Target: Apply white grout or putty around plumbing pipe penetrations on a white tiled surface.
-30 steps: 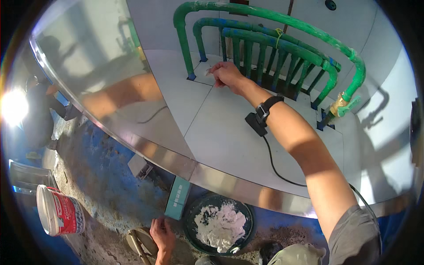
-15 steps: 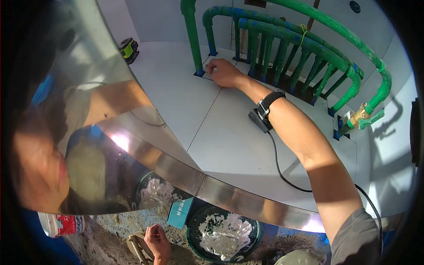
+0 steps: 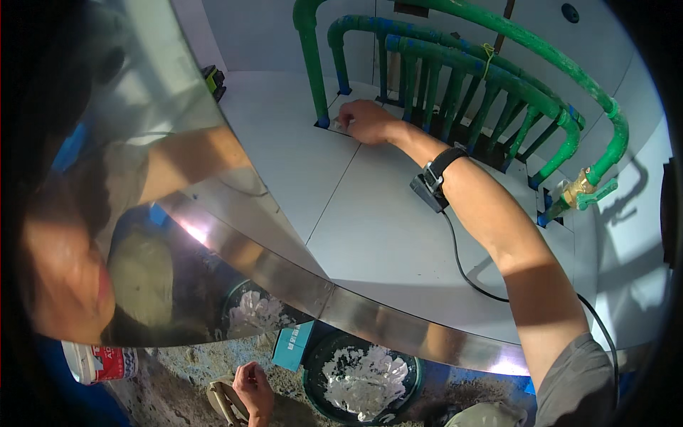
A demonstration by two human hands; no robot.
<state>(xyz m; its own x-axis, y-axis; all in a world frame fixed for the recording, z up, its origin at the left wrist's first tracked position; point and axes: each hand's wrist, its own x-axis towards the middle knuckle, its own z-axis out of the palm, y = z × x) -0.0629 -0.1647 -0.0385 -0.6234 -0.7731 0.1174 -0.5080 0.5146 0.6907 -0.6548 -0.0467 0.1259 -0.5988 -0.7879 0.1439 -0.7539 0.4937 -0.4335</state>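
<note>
My right hand (image 3: 368,121) is closed in a pinch low over the white panel (image 3: 284,142), just right of the foot of the leftmost green pipe (image 3: 318,78). A small whitish bit shows at its fingertips, too small to name. Around my right wrist is a black strap with a small black box (image 3: 425,192) and a cable. Down at the lower edge, my left hand (image 3: 253,390) has its fingers curled. What it holds, if anything, is hidden. Beside it lies a beige rounded thing with a strap-like band (image 3: 222,401), its kind unclear.
Further green pipes (image 3: 469,60) and a brass valve (image 3: 580,186) rise behind my right arm. A curved mirror-like metal sheet (image 3: 163,235) fills the left. Below are a dark basin (image 3: 311,390) with white paste, a teal box (image 3: 292,347) and a white-and-red bucket (image 3: 107,363).
My view has shifted slightly. My right hand stays near the leftmost pipe's foot, its fingertips turned a little downward, the whitish bit showing more. My left hand has barely moved.
</note>
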